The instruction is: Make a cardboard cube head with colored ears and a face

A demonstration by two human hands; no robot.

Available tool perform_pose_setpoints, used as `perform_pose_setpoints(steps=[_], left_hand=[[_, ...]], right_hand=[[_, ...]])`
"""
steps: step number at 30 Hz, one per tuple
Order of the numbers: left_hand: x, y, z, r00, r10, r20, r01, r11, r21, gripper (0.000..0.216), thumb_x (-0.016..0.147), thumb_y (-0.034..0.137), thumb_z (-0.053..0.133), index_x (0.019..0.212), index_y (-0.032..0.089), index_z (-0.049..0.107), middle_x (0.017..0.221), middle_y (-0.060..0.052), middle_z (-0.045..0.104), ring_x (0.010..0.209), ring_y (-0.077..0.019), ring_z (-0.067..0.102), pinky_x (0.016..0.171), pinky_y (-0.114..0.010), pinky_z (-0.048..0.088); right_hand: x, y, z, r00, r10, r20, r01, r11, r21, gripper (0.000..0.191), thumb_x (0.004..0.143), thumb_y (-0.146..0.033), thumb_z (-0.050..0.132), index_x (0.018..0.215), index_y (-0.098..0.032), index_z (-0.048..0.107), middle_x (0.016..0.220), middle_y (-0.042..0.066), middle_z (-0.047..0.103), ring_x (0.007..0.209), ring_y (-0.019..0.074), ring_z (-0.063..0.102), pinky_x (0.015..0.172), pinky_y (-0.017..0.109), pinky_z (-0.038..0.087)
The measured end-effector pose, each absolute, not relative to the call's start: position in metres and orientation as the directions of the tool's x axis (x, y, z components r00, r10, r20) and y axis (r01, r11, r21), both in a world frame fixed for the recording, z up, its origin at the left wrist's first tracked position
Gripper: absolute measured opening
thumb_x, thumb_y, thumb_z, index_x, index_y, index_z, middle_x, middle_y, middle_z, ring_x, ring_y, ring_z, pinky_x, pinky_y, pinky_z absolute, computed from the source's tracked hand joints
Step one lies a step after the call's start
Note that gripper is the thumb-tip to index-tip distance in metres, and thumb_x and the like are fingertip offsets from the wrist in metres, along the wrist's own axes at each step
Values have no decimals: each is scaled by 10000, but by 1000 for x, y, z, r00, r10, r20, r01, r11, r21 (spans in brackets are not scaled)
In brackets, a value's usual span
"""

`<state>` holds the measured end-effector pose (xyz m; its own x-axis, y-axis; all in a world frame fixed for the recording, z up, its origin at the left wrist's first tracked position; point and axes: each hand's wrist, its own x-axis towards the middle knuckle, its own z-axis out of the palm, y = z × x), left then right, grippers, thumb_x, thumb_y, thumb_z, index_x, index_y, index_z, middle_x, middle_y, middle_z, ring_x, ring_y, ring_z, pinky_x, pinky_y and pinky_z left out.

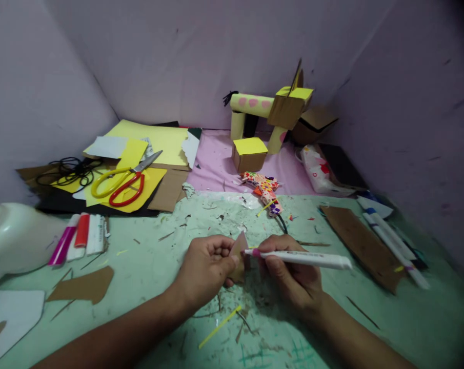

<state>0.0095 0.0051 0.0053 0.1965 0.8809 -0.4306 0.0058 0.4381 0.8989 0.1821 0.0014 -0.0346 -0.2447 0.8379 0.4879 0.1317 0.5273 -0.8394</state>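
Note:
My left hand (205,269) is closed on a small brown cardboard piece (239,252), holding it upright above the green mat (147,266). My right hand (293,271) grips a white marker (304,259) with a pink tip, and the tip touches the cardboard piece. Both hands meet near the middle front of the mat.
Yellow-and-red scissors (120,183) lie on yellow paper at the back left. A cardboard giraffe-like model (272,110) and a small yellow-topped box (249,154) stand at the back. A patterned glue gun (264,189), markers (389,241), a cardboard strip (358,241) and scraps lie around.

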Motion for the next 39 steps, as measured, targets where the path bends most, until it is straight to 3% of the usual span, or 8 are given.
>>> perform_pose_setpoints(steps=[11,23,32,39], left_hand=[[8,6,4,196,881,-430,-22,442,897,204,591,282,674,724,133,634,564,13,578,490,-110,532,428,-224,460],[8,6,5,204,878,-434,-66,455,888,196,574,261,692,708,132,629,566,13,590,505,-111,542,427,-215,461],[8,6,4,186,882,-434,-49,449,892,201,580,254,679,724,127,621,559,12,593,499,-110,537,433,-219,464],[8,7,5,187,887,-422,-71,441,895,211,574,254,695,719,118,624,548,16,585,484,-103,521,425,-221,460]], right_hand=[[177,0,-31,-153,856,493,27,503,-864,119,939,-258,464,996,-223,562,695,9,606,569,138,563,501,247,440],[179,4,-31,-267,802,534,155,583,-798,106,910,-215,480,954,-201,576,763,37,604,613,145,578,528,254,463],[181,-2,-23,-366,836,409,116,477,-871,172,906,-292,480,839,-176,588,626,17,576,499,128,511,452,242,396],[180,1,-24,-267,824,500,123,543,-830,106,895,-220,488,896,-187,590,693,25,592,562,135,558,489,238,428]])
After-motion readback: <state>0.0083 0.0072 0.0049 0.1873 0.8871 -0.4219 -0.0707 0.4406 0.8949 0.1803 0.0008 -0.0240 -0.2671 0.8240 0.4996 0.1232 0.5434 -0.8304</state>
